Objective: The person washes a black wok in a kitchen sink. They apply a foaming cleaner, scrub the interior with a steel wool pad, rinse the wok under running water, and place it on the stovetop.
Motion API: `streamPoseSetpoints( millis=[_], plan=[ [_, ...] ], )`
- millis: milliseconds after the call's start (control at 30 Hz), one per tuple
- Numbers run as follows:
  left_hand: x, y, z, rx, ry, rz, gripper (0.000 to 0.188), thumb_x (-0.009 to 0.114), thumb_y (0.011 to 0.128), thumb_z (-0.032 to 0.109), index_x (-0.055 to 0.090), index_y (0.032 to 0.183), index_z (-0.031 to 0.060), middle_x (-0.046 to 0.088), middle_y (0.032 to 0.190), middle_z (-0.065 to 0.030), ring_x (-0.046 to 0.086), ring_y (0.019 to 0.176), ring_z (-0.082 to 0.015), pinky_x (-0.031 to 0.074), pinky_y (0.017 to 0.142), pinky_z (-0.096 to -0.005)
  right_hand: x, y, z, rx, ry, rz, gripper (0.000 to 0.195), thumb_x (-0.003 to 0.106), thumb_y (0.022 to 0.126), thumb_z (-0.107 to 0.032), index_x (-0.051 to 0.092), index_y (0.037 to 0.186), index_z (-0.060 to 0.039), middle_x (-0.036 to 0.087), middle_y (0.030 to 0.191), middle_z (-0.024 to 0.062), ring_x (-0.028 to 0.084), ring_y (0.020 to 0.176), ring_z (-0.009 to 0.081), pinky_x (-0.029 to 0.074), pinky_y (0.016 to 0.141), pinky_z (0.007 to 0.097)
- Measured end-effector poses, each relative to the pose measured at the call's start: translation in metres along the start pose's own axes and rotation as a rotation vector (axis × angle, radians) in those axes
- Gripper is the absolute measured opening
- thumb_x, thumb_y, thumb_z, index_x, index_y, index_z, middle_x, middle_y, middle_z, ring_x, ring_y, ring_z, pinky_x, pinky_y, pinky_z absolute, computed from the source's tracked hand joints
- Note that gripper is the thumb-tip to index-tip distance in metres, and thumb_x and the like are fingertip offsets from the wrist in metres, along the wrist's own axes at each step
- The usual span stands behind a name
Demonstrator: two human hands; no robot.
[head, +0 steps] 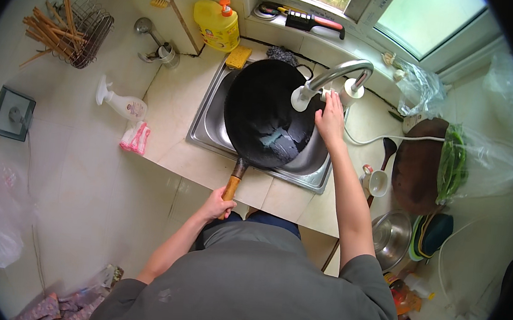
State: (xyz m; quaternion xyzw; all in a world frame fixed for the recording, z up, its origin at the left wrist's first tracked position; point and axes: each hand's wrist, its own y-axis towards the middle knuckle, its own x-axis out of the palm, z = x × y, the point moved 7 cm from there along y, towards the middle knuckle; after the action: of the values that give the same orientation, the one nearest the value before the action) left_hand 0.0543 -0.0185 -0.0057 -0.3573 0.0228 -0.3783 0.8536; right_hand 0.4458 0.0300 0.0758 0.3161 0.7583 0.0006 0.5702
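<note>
A black wok [261, 114] rests over the stainless steel sink [314, 180], with some water shining on its inner surface. Its wooden handle [231, 187] points towards me, and my left hand [218, 206] is wrapped around the end. Above the wok's right side curves a chrome faucet [339, 68] with a white spout head [299, 100]. My right hand [331, 123] reaches up to the faucet's white fitting [329, 95], its fingertips against it and the fingers fairly straight. Whether they grip the fitting is hard to see.
Behind the sink are a yellow sponge [238, 58], a yellow detergent bottle [216, 24] and a dark scourer [283, 54]. Left stand a spray bottle [123, 102] and a striped cloth [135, 137]. Right lie a cup [378, 183], a ladle [389, 147], a round board [415, 166] and bagged green vegetables [453, 165].
</note>
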Motion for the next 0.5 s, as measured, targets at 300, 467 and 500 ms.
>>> streamPoseSetpoints(
  millis=[300,467,500],
  plan=[
    [0.031,0.02,-0.037,-0.187,-0.192,-0.091,0.023,0.06,0.077,0.0,0.044,0.093,0.005,0.046,0.057,0.0002,0.047,0.04,-0.0106,0.039,0.038,-0.0241,0.076,0.044,0.026,-0.201,-0.381,-0.274,0.055,0.056,0.077,-0.013,0.044,0.125,0.011,0.042,0.134,0.0278,0.04,0.127,0.0368,0.036,0.103,0.0419],
    [0.025,0.018,-0.041,-0.241,-0.308,-0.13,0.026,0.058,0.079,0.0,0.043,0.099,0.0061,0.044,0.056,0.0013,0.044,0.039,-0.0097,0.038,0.038,-0.0242,0.092,0.062,0.022,-0.002,-0.388,-0.578,0.058,0.056,0.076,-0.028,0.05,0.123,0.0073,0.05,0.128,0.0232,0.044,0.124,0.0327,0.035,0.104,0.0396],
    [0.024,0.018,-0.041,-0.249,-0.306,-0.135,0.026,0.058,0.079,0.001,0.043,0.099,0.0065,0.044,0.056,0.0014,0.044,0.039,-0.0096,0.038,0.038,-0.0244,0.078,0.065,0.017,0.156,-0.278,-0.618,0.057,0.055,0.079,-0.029,0.05,0.124,0.0049,0.049,0.131,0.0199,0.043,0.125,0.0305,0.034,0.104,0.0394]
  ],
)
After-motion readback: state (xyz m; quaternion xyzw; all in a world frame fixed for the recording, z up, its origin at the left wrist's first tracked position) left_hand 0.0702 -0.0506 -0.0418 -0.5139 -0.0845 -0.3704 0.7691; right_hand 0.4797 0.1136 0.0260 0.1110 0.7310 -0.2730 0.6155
